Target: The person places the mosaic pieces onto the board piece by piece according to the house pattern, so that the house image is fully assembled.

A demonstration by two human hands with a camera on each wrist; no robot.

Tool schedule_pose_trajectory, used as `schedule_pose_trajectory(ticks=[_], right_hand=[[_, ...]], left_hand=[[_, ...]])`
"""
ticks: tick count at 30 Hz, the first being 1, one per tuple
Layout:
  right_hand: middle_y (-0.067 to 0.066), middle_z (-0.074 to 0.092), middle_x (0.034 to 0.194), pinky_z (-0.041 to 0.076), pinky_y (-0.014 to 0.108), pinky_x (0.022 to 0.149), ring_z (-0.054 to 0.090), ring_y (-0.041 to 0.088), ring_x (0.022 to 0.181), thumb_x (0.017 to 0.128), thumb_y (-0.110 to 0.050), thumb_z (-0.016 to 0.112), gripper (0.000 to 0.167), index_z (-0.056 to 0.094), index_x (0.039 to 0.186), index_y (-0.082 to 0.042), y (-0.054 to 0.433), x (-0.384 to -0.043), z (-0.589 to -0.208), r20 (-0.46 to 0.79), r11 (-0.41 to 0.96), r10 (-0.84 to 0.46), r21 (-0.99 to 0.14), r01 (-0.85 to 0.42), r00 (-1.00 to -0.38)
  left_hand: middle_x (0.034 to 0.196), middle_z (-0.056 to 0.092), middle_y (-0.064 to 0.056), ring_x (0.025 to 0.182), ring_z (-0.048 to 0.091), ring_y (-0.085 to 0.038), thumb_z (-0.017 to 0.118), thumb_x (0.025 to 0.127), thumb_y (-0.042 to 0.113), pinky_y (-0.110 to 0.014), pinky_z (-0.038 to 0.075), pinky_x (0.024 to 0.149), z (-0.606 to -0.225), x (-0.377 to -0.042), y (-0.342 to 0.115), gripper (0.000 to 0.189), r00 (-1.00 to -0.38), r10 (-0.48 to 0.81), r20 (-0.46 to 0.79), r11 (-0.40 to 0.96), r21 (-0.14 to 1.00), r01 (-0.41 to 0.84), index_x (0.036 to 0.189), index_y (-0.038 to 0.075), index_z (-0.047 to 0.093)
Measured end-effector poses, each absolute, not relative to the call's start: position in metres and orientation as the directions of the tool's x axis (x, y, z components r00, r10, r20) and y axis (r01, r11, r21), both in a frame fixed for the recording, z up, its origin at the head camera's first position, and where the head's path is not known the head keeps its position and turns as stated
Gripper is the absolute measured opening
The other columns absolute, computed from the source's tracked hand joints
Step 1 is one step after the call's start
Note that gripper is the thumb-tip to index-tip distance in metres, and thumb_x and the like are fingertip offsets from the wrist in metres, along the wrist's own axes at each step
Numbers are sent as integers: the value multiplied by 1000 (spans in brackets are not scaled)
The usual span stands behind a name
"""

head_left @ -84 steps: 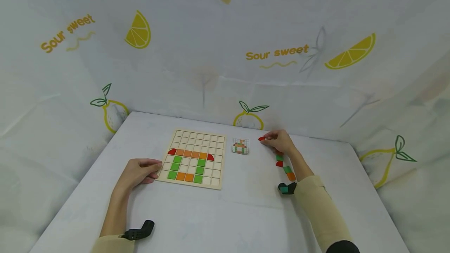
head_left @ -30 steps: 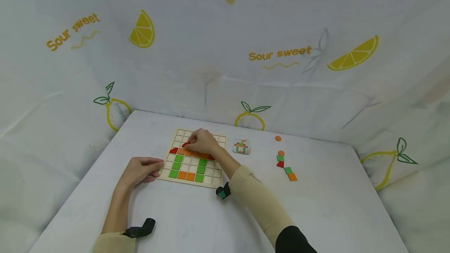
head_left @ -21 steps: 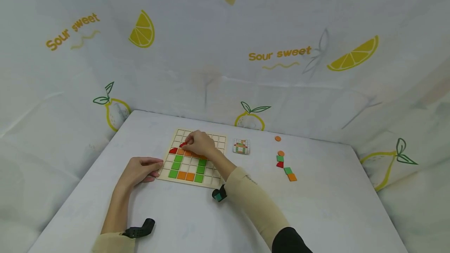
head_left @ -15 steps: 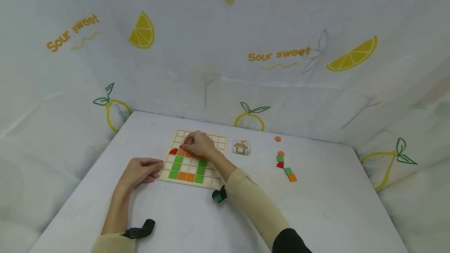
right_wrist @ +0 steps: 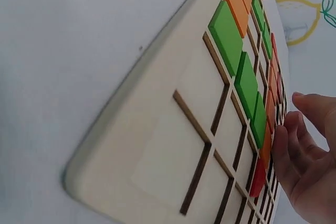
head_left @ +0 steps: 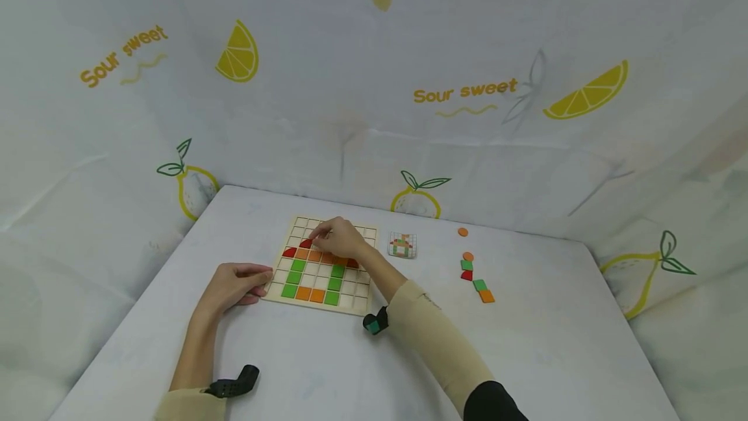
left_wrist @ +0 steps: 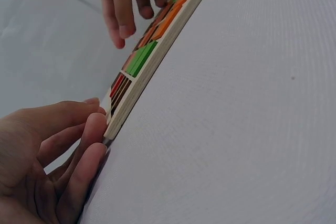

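Note:
A wooden grid board [head_left: 350,310] lies on the table, with green, orange and red pieces set in its cells. My left hand [head_left: 234,286] pinches the board's near left corner, its thumb and fingertips at the rim in the left wrist view. Over the upper part of the board is my right hand [head_left: 339,239], beside a red quarter-round piece [head_left: 306,244] lying above the orange row [head_left: 301,254]. In the left wrist view, the fingers [left_wrist: 123,9] of that hand are apart with nothing between them. Its palm and wrist hide some cells at the upper right.
Right of the board lies a small pattern card [head_left: 402,245]. Farther right, several loose pieces form a line: an orange disc [head_left: 463,232], a green piece [head_left: 480,285], a red piece [head_left: 467,275] and an orange square [head_left: 487,296]. A white printed cloth [head_left: 350,115] hangs behind.
My right hand brought the red quarter-round piece from the right side to the board, set it down above the orange row and let go, moving slightly right. My left hand stayed at the corner.

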State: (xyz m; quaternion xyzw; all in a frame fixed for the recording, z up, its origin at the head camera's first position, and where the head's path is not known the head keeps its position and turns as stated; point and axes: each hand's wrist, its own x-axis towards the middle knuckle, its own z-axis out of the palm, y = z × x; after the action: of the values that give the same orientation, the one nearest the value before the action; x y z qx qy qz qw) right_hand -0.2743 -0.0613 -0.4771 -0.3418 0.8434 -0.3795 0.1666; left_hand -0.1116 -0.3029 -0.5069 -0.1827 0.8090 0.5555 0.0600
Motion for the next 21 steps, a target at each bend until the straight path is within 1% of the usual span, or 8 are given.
schedule_pose_trajectory(ticks=[2,5,9,10,12,16,18,21], right_hand=[[15,77,112,48,20,64,58,10,70,107,-16,67,21,80,120,-5,-53,-280,-478,-15,463,-700,-771,-437,-714],[16,75,116,50,20,67,61,8,73,108,-17,66,22,79,121,-4,-39,-290,-476,-2,458,-676,-784,-419,-737],[17,69,118,50,22,65,61,12,73,108,-14,66,23,77,123,0,-16,-304,-469,-1,449,-627,-817,-360,-779],[18,68,117,51,23,63,61,15,71,108,-14,66,24,76,124,1,-9,-306,-467,-7,440,-612,-833,-334,-791],[19,66,116,52,24,63,60,17,72,108,-13,66,25,74,126,3,6,-313,-466,-19,424,-584,-860,-285,-812],[17,68,120,59,24,67,64,18,78,109,-18,66,30,72,132,0,38,-325,-464,-42,440,-514,-870,-221,-857],[15,69,122,61,26,69,66,20,81,109,-21,66,32,72,133,-1,55,-329,-463,-46,461,-482,-863,-209,-875],[17,70,120,62,28,70,67,22,82,108,-20,67,33,72,133,2,80,-335,-462,-37,473,-459,-856,-209,-888]], left_hand=[[90,80,0,74,74,-9,78,101,30,-24,64,66,-508,-112,-303,43,-929,-223,-296,317,879,-356,131,1,76],[90,79,1,75,73,-9,79,100,30,-23,64,66,-508,-112,-302,42,-931,-224,-289,318,881,-350,131,1,76],[89,79,1,74,73,-9,80,100,30,-23,64,66,-509,-112,-301,43,-932,-226,-284,325,880,-347,131,1,76],[88,79,1,74,73,-9,80,100,30,-23,64,66,-509,-111,-301,43,-932,-226,-284,328,879,-348,131,1,76],[88,79,1,74,73,-9,79,100,30,-23,64,66,-508,-111,-301,43,-930,-228,-289,328,876,-353,131,1,76],[88,79,1,74,73,-9,79,100,30,-23,64,66,-507,-111,-301,44,-928,-226,-296,324,876,-358,132,0,75],[88,79,0,74,73,-9,80,100,29,-23,64,66,-507,-111,-301,43,-926,-229,-301,317,876,-364,131,0,75],[87,79,1,74,73,-9,81,99,30,-23,64,66,-506,-110,-301,45,-925,-229,-302,319,875,-365,132,0,75]])
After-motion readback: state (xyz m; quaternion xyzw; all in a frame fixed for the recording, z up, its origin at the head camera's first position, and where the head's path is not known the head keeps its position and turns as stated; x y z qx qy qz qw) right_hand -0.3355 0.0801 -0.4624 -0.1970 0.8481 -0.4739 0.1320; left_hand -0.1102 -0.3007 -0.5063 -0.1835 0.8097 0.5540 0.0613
